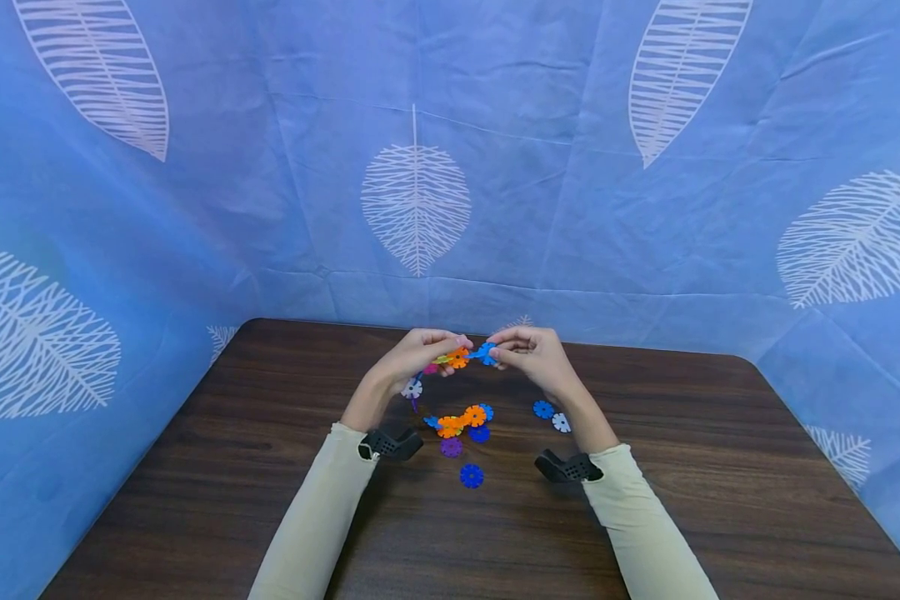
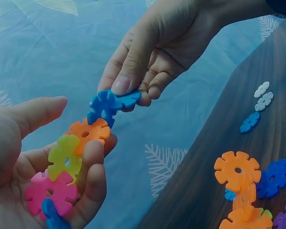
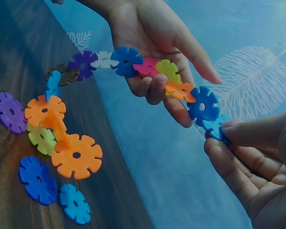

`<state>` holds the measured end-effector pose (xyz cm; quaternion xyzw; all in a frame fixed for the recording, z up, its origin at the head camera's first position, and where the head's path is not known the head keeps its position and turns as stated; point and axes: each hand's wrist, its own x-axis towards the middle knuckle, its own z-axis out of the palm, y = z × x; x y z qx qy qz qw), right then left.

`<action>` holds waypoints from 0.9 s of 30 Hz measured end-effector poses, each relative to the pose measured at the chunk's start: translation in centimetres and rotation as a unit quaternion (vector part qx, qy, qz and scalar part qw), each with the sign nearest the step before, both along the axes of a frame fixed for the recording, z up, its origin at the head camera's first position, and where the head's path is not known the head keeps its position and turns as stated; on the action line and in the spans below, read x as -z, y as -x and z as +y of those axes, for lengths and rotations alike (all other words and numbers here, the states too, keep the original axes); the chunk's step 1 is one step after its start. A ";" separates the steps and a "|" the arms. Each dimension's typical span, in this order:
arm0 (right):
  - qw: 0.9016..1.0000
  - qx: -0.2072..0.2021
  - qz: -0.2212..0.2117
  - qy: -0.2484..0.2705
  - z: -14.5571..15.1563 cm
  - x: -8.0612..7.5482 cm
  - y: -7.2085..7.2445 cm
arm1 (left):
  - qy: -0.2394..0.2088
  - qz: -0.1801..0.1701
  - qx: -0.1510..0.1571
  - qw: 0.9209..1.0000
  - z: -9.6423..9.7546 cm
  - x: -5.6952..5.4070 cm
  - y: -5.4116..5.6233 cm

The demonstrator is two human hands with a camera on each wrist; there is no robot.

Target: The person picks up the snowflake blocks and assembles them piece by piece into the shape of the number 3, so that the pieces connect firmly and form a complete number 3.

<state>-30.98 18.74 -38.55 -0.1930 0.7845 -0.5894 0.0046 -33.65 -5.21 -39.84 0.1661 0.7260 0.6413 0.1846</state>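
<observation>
A chain of notched, flower-shaped plastic discs hangs between both hands above the table. My left hand [image 1: 412, 357] holds its middle on curled fingers, with the thumb raised off it; a pink disc [image 2: 51, 193], a yellow-green disc [image 2: 65, 155] and an orange disc [image 2: 88, 133] lie there. Between thumb and fingers, my right hand [image 1: 538, 357] pinches the light blue end disc [image 3: 216, 130], slotted against a blue disc [image 3: 203, 104]. Past the left hand, the chain runs down through a white disc [image 3: 104, 59] and a purple disc [image 3: 83, 65] toward the tabletop.
On the dark wooden table [image 1: 285, 467], orange discs [image 3: 77, 155] sit joined in a cluster, with a purple disc [image 1: 452, 447] beside it. Nearer me lies a dark blue disc [image 1: 472, 476]. A blue disc [image 1: 543, 409] and a white disc [image 1: 561, 422] lie by the right forearm.
</observation>
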 end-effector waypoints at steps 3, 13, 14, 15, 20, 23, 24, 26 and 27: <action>1.000 0.001 -0.005 0.007 -0.1 0.1 0.0 | 0.006 -0.001 -0.004 1.000 -0.1 0.0 0.1; 1.000 0.010 -0.015 0.010 -0.4 0.1 0.0 | 0.044 0.011 -0.019 0.999 -0.7 0.0 0.3; 1.000 0.010 -0.016 0.009 -0.5 0.1 -0.1 | 0.045 0.011 -0.018 0.999 -0.8 -0.1 0.3; 1.000 0.009 -0.016 0.008 -0.5 0.0 -0.1 | 0.046 0.010 -0.017 0.999 -1.0 -0.1 0.4; 1.000 0.013 -0.019 0.007 -0.7 -0.2 -0.2 | 0.061 0.018 -0.009 0.998 -1.7 -0.4 0.3; 0.999 0.023 -0.024 0.009 -0.8 -0.1 -0.2 | 0.063 0.023 -0.006 0.998 -1.9 -0.4 0.1; 0.999 0.026 -0.024 0.008 -0.8 0.0 -0.2 | 0.056 0.023 -0.004 0.998 -2.0 -0.4 0.1; 0.999 0.029 -0.025 0.006 -0.8 0.1 -0.2 | 0.042 0.021 0.000 0.999 -2.1 -0.3 0.0; 0.999 0.031 -0.026 0.006 -0.9 0.1 -0.2 | 0.035 0.020 -0.001 0.999 -2.1 -0.3 -0.1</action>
